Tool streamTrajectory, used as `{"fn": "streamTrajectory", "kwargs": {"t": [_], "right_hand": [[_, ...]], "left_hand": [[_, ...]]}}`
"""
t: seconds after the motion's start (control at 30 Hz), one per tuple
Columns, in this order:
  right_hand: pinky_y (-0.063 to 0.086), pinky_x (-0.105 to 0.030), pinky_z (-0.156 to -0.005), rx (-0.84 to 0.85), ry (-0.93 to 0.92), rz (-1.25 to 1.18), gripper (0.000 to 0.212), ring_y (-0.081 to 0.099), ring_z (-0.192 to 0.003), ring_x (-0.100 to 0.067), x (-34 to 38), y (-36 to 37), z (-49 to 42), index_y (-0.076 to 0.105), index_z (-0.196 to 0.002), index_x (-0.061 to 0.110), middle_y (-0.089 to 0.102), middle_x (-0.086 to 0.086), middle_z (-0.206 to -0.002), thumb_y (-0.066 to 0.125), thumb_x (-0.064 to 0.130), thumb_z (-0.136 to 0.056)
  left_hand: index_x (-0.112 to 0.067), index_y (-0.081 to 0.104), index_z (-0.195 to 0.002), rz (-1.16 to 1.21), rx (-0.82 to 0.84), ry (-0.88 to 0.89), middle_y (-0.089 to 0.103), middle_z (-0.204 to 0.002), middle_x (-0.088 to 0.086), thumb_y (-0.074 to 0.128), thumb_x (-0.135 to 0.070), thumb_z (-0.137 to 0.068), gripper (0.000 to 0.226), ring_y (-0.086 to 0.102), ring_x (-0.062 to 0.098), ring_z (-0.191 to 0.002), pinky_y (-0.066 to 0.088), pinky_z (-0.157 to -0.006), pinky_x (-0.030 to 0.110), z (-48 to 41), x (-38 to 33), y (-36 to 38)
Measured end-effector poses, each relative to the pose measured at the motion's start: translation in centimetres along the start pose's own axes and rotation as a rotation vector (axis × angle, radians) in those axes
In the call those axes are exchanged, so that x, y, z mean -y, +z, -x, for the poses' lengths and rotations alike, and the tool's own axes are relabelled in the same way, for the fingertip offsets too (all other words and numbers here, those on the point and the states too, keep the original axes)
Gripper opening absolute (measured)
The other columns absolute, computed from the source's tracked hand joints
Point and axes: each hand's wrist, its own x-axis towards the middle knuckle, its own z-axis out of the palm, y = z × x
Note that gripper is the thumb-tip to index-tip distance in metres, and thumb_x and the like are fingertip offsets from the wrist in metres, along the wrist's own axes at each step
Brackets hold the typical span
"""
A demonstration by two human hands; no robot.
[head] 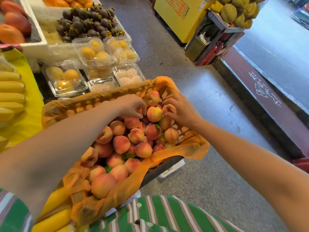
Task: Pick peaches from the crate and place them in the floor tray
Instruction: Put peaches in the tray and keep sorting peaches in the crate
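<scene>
A crate (160, 166) lined with orange plastic holds several pink-orange peaches (121, 144), piled from near me to the far end. My left hand (132, 106) reaches into the far end with its fingers curled down on a peach that it mostly hides. My right hand (180, 109) is at the far right of the pile, its fingers wrapped around a small peach (169, 109). Between the two hands sits a loose peach (154, 114), with another (151, 98) just behind it. No floor tray is in view.
Clear boxes of yellow fruit (93, 52) stand just beyond the crate, with mangosteens (88, 22) behind them. Bananas (11, 91) lie on a yellow cloth at the left. To the right is bare grey floor (209, 101), a yellow box (180, 15) and durians (234, 10).
</scene>
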Motion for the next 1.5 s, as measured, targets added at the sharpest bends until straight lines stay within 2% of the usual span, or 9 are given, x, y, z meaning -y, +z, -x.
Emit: {"fn": "streamTrajectory", "kwargs": {"t": [0.13, 0.33, 0.5, 0.7, 0.9, 1.0, 1.17, 1.33, 1.5], "right_hand": [[0.051, -0.033, -0.076, 0.203, -0.045, -0.27, 0.03, 0.061, -0.086, -0.013, 4.7, 0.5, 0.3, 0.064, -0.11, 0.014, 0.066, 0.002, -0.096, 0.071, 0.027, -0.084], [0.05, -0.035, -0.081, 0.81, 0.097, -0.097, 0.052, 0.058, -0.103, -0.022, 8.6, 4.2, 1.5, 0.05, -0.13, 0.014, 0.06, -0.004, -0.115, 0.066, 0.039, -0.088], [0.037, -0.024, -0.06, 0.756, 0.207, -0.133, 0.058, 0.054, -0.09, -0.021, 8.8, 6.4, 2.2, 0.043, -0.124, 0.016, 0.055, 0.0, -0.101, 0.069, 0.047, -0.082], [0.035, -0.024, -0.054, 0.647, 0.257, -0.145, 0.076, 0.053, -0.086, -0.022, 9.4, 8.3, 2.8, 0.036, -0.13, 0.008, 0.053, -0.004, -0.096, 0.074, 0.045, -0.077], [0.047, -0.028, -0.073, 0.64, 0.342, -0.49, 0.038, 0.054, -0.093, -0.02, 8.2, 5.8, 2.8, 0.048, -0.111, 0.016, 0.054, 0.0, -0.099, 0.068, 0.036, -0.086], [0.05, -0.033, -0.091, 0.574, 0.433, -0.784, 0.042, 0.056, -0.11, -0.021, 7.5, 3.0, 3.0, 0.052, -0.121, 0.019, 0.055, -0.005, -0.12, 0.071, 0.031, -0.086], [0.051, -0.027, -0.09, 0.449, 0.483, -0.919, 0.053, 0.057, -0.112, -0.017, 6.5, -0.4, 4.0, 0.054, -0.125, 0.021, 0.056, 0.0, -0.121, 0.077, 0.028, -0.079], [0.048, -0.035, -0.101, 0.409, 0.551, -1.128, 0.06, 0.054, -0.121, -0.022, 5.1, -1.5, 5.8, 0.054, -0.13, 0.023, 0.053, -0.007, -0.133, 0.074, 0.034, -0.074], [0.047, -0.034, -0.083, 0.407, 0.627, -1.371, 0.041, 0.058, -0.103, -0.025, 4.5, -1.8, 6.5, 0.056, -0.124, 0.015, 0.058, -0.012, -0.119, 0.049, 0.035, -0.088]], "left_hand": [[-0.024, 0.069, -0.105, -0.137, 0.266, -0.039, 0.062, -0.09, -0.005, 0.075, -0.037, -0.078, 0.03, 0.06, 0.019, -0.088, 0.045, -0.071, 0.027, 2.7, 0.2, 0.1], [-0.029, 0.063, -0.113, -0.367, 0.437, -0.09, 0.061, -0.1, -0.006, 0.078, -0.053, -0.064, 0.056, 0.059, 0.02, -0.095, 0.052, -0.083, 0.039, 6.8, 1.9, 1.4], [-0.031, 0.045, -0.132, -0.694, 0.491, 0.001, 0.041, -0.133, 0.002, 0.078, -0.053, -0.064, 0.078, 0.036, 0.025, -0.125, 0.028, -0.11, 0.044, 8.2, 1.7, 2.5], [-0.023, 0.048, -0.123, -0.742, 0.326, 0.098, 0.051, -0.124, 0.003, 0.072, -0.042, -0.069, 0.063, 0.032, 0.026, -0.123, 0.028, -0.104, 0.04, 8.4, 3.2, 2.9], [-0.026, 0.054, -0.118, -0.155, 0.177, -0.03, 0.054, -0.11, 0.002, 0.079, -0.053, -0.064, 0.065, 0.046, 0.021, -0.106, 0.04, -0.09, 0.036, 8.1, 3.5, 1.7], [-0.026, 0.055, -0.115, 0.403, 0.059, -0.132, 0.057, -0.111, 0.006, 0.085, -0.043, -0.064, 0.062, 0.056, 0.022, -0.098, 0.05, -0.082, 0.039, 7.7, 3.0, 1.2], [-0.019, 0.052, -0.125, 1.09, 0.039, -0.217, 0.052, -0.115, 0.009, 0.077, -0.01, -0.075, 0.057, 0.062, 0.02, -0.097, 0.059, -0.079, 0.032, 6.5, -0.1, 0.7], [-0.031, 0.057, -0.126, 1.187, 0.063, -0.132, 0.055, -0.125, 0.016, 0.082, -0.015, -0.071, 0.063, 0.061, 0.027, -0.11, 0.05, -0.099, 0.038, 4.8, -1.3, 1.5], [-0.024, 0.05, -0.123, 1.1, 0.009, -0.124, 0.054, -0.117, 0.007, 0.09, -0.031, -0.058, 0.077, 0.06, 0.019, -0.101, 0.051, -0.079, 0.026, 3.8, -2.0, 2.1]]}}
